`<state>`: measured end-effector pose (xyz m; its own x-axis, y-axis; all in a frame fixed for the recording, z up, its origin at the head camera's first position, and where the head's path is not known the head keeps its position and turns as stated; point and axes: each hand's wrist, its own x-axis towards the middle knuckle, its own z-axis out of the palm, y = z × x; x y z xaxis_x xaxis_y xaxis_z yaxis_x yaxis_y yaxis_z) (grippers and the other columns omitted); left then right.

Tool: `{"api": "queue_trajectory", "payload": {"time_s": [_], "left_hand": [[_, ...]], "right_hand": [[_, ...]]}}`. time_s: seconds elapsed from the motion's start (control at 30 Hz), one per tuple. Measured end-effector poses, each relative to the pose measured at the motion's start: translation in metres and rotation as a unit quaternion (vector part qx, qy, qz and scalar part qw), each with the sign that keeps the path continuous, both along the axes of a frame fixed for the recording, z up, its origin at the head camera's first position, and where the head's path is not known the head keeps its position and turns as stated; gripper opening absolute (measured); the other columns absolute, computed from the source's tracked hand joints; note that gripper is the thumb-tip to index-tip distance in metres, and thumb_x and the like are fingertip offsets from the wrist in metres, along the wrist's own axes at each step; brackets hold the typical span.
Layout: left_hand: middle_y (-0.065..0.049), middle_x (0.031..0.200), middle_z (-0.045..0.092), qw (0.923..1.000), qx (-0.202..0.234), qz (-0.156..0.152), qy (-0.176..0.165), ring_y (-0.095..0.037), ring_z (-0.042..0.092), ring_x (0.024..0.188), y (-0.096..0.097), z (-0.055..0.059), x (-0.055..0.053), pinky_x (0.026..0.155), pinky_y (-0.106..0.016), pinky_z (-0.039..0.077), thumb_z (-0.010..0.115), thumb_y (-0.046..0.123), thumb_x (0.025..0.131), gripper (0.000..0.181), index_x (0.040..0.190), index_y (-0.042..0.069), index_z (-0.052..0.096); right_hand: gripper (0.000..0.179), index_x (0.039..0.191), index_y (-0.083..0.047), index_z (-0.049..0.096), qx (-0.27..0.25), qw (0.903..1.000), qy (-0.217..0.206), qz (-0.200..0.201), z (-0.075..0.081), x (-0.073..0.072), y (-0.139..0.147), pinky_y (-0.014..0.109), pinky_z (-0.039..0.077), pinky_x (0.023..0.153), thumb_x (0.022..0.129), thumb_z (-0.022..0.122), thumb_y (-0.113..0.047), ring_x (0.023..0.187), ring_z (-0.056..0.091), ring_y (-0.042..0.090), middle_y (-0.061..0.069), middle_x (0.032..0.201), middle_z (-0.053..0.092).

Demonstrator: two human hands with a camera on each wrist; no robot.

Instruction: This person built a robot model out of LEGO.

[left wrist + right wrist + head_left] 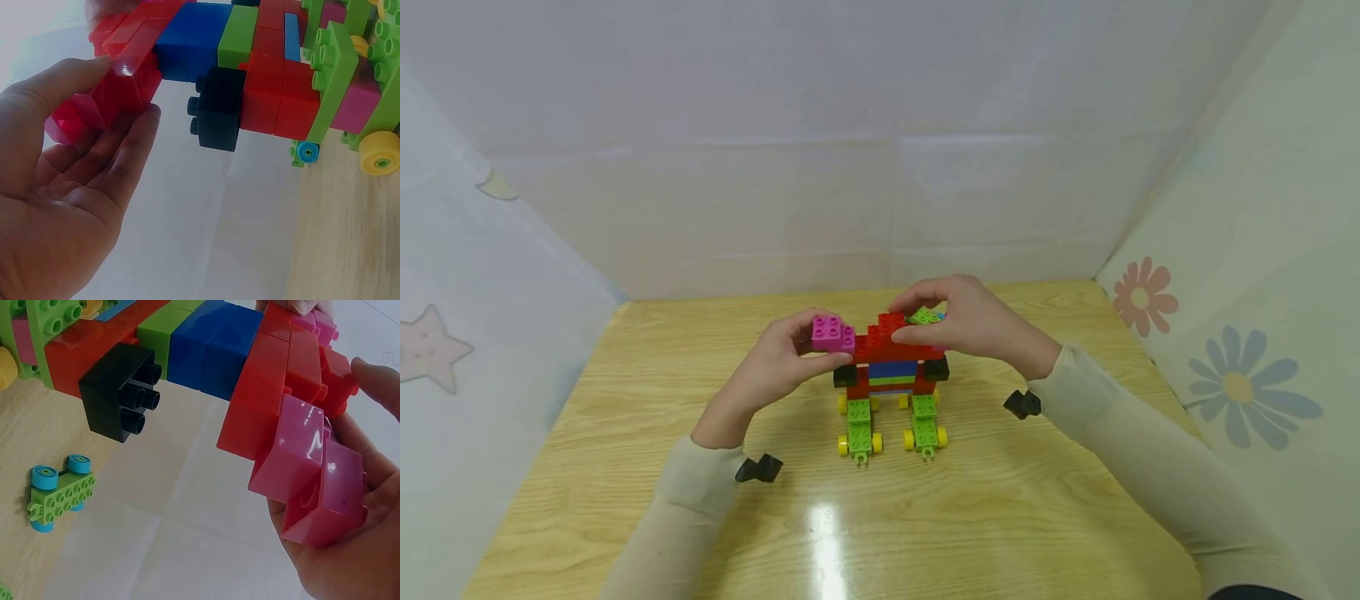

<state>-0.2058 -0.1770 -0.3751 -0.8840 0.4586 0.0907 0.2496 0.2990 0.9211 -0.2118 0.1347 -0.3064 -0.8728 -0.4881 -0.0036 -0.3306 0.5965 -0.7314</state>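
A figure built of toy building bricks stands on two green wheeled bases [859, 423] with yellow wheels. Its middle has blue bricks [892, 369], and a black brick [219, 109] juts from each side. A red row spans the top. My left hand [772, 358] grips the figure's left end, thumb and fingers on either side of the pink bricks [827, 332]. At the top, my right hand [973, 321] pinches a stepped red brick [891, 323] between thumb and fingers. More pink bricks [322, 487] at the right end lie against its palm in the right wrist view.
Another green wheeled base [62, 499] with blue wheels is on the wooden table [700, 350] behind the figure. Pale cloth walls [880, 167] enclose the table at the back and sides. Dark wrist-mounted pieces [760, 468] stick out from the sleeves.
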Motion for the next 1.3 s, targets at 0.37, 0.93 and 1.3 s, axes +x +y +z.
{"api": "queue_trajectory", "payload": {"time_s": [0.37,0.93,1.3], "left_hand": [[-0.015,0.125,0.076,1.0000,0.002,-0.001,0.001,-0.028,0.076,0.107,0.0001,-0.0004,0.0000,0.090,-0.025,0.065,0.086,0.012,0.100,0.043,0.139,0.007,0.069],[-0.014,0.122,0.076,0.9999,0.002,-0.010,0.007,-0.028,0.075,0.105,0.0015,-0.0012,0.0004,0.089,-0.026,0.065,0.085,0.012,0.100,0.040,0.137,0.008,0.070],[-0.013,0.123,0.076,0.9999,-0.004,-0.008,0.010,-0.027,0.075,0.108,0.0011,-0.0032,-0.0010,0.093,-0.026,0.065,0.086,0.013,0.100,0.041,0.137,0.008,0.070]], "right_hand": [[0.032,0.127,-0.025,0.083,0.001,1.0000,0.003,-0.005,0.0022,0.0015,-0.0010,0.050,0.062,0.101,0.099,0.087,-0.038,0.121,0.071,0.027,-0.007,0.123,0.083],[0.029,0.127,-0.022,0.084,-0.007,0.9997,-0.024,0.002,-0.0014,-0.0016,-0.0003,0.041,0.067,0.084,0.099,0.088,-0.031,0.105,0.075,0.029,-0.002,0.124,0.082],[0.034,0.130,-0.024,0.083,0.007,0.9987,-0.051,-0.006,-0.0016,-0.0050,-0.0001,0.039,0.067,0.079,0.098,0.088,-0.034,0.105,0.074,0.032,-0.001,0.131,0.079]]}}
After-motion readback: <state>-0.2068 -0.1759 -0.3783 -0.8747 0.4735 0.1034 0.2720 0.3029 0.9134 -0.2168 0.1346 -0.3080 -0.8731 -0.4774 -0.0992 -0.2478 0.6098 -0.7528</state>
